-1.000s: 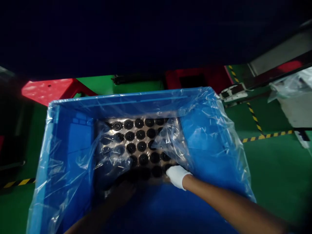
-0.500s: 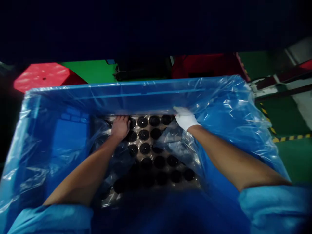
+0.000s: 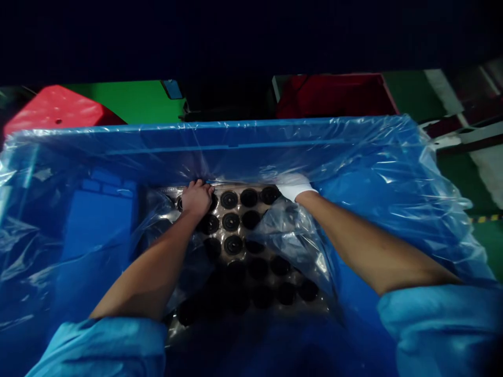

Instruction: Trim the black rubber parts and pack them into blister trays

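A blue plastic crate (image 3: 236, 141) lined with a clear plastic bag (image 3: 393, 178) fills the view. At its bottom lies a shiny tray (image 3: 251, 262) holding several round black parts (image 3: 229, 199) in rows. Both my arms reach deep into the crate. My bare left hand (image 3: 196, 198) has its fingers curled over the tray's far edge on the left. My right hand (image 3: 293, 186), in a white glove, presses at the tray's far edge on the right; its fingers are tucked down out of sight behind bag folds.
Beyond the crate a red stool top (image 3: 55, 110) stands at the far left and a red bin (image 3: 334, 94) at the far right, on green floor (image 3: 129, 99). The bag bunches loosely over the tray's left and right sides.
My hands went from the tray's near edge to its far edge; since half a second ago both have settled lower onto that edge, and the view has moved closer over the crate.
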`<state>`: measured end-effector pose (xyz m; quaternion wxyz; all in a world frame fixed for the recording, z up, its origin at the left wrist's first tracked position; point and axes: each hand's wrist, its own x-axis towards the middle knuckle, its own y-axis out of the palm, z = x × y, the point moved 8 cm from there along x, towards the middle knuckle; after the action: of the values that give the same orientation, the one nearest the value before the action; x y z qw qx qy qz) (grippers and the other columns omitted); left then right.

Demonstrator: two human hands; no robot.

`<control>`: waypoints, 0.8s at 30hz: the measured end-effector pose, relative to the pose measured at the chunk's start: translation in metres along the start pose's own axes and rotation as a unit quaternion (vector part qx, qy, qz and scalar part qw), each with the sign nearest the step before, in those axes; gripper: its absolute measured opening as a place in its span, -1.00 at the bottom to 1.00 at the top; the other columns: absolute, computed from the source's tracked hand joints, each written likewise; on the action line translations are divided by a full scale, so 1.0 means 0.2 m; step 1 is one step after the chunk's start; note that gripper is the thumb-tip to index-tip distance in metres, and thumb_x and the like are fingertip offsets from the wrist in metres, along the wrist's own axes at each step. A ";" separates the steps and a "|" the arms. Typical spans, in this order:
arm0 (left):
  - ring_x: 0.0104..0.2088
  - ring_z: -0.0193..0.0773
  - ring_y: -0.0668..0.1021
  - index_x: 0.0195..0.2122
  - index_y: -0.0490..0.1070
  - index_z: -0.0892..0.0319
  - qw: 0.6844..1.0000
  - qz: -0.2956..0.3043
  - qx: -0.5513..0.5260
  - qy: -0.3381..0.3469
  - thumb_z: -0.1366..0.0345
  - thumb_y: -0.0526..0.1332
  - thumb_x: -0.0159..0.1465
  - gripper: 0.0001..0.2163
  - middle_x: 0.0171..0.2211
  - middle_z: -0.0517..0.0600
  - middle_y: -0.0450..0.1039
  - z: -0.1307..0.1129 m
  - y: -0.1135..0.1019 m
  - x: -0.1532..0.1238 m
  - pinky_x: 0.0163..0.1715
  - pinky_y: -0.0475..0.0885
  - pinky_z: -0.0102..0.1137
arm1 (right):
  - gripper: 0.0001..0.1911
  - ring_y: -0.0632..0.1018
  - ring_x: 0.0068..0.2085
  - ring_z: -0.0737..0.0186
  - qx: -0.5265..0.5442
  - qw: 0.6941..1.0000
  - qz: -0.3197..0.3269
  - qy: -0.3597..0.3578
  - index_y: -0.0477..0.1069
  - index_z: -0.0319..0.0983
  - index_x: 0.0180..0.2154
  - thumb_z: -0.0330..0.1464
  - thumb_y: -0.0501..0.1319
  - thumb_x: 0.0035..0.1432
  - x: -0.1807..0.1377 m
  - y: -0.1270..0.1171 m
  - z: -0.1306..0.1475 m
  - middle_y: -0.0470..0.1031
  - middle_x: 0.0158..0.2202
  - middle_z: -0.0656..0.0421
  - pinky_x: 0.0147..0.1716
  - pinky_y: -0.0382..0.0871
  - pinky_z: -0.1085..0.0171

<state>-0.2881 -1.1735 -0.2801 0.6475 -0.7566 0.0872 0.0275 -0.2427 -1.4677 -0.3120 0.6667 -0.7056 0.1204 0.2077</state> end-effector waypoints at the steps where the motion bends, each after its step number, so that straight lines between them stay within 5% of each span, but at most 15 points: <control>1: -0.15 -0.09 0.34 -0.26 0.48 0.11 1.000 -0.001 -0.003 0.000 0.07 -0.14 0.30 -0.58 -0.20 0.08 0.39 0.00 0.00 0.00 -0.21 0.23 -0.24 | -0.63 0.50 -0.20 0.23 0.004 1.000 -0.009 0.005 0.41 -0.29 -0.26 -0.13 0.05 0.19 -0.02 0.00 -0.01 0.50 -0.24 0.12 -0.14 0.35 0.11; 12: -0.16 -0.04 0.35 -0.31 0.51 0.15 0.999 -0.017 -0.049 -0.003 0.09 -0.08 0.29 -0.61 -0.23 0.10 0.41 0.01 0.02 0.00 -0.16 0.27 -0.20 | -0.58 0.27 0.10 0.00 0.074 0.978 -0.166 0.107 0.22 -0.31 0.06 -0.36 0.01 0.15 -0.35 0.01 -0.08 0.24 0.13 -0.05 0.06 0.15 0.11; 16: 0.00 -0.12 0.33 -0.06 0.41 0.11 0.996 -0.031 -0.082 -0.019 0.21 -0.09 0.30 -0.66 -0.03 0.04 0.36 0.00 -0.03 -0.08 0.03 0.21 -0.26 | -0.50 0.33 0.05 -0.03 0.106 0.964 -0.149 0.195 0.14 -0.45 0.10 -0.46 0.00 0.10 -0.48 0.08 -0.12 0.29 0.05 -0.18 0.01 0.21 0.10; 19: 0.12 -0.18 0.26 0.11 0.23 0.13 0.989 -0.058 -0.099 -0.088 0.29 -0.07 0.28 -0.62 0.12 0.04 0.22 0.10 -0.11 -0.21 0.11 0.16 -0.32 | -0.49 0.40 0.00 0.11 0.133 0.961 -0.105 0.220 0.12 -0.36 0.12 -0.45 0.05 0.11 -0.53 0.10 -0.15 0.35 0.01 -0.06 -0.02 0.28 0.15; 24: 0.08 0.17 0.30 0.14 0.10 0.40 0.954 -0.073 -0.086 -0.276 0.32 0.04 0.19 -0.51 0.06 0.38 0.20 0.42 -0.17 -0.43 -0.03 0.28 -0.02 | -0.50 0.48 -0.12 0.16 0.157 0.952 -0.031 0.260 0.17 -0.29 0.10 -0.26 0.14 0.15 -0.49 0.09 -0.20 0.44 -0.08 0.03 -0.10 0.35 0.09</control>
<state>-0.3615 -1.0779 -0.2475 0.5788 -0.7768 -0.1535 0.1950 -0.3317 -1.5199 -0.2837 0.7205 -0.6253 0.2986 -0.0256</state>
